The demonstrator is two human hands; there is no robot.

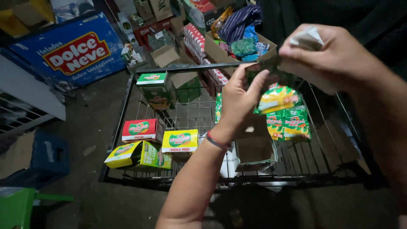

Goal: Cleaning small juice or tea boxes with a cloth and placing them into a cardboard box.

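A black wire rack shelf (127, 101) with a dark metal rim fills the middle of the view, standing over a dim grey concrete floor (93, 114). Behind it on the left leans a big blue sign panel with a red and white label (72, 51), and behind on the right sits an open brown cardboard carton (214, 53) stuffed with coloured packets. On the rack's near left lie small drink-mix boxes: a red and white one (139, 129), a yellow one (180, 140), a yellow and green one tipped on its side (137, 154), and a green one (153, 80) set at the far corner. An open, pale cardboard box (254, 153) rests near the front rim.

A hanging strip of green and yellow foil sachets (284, 114) dangles above the rack's right half. The left hand (239, 99), with a red band at the wrist, pinches the strip's top edge between thumb and spread fingers. The right hand (330, 57) grips the same strip's upper end, fingers pressed together, with a scrap of white wrapper (307, 39) tucked under them.
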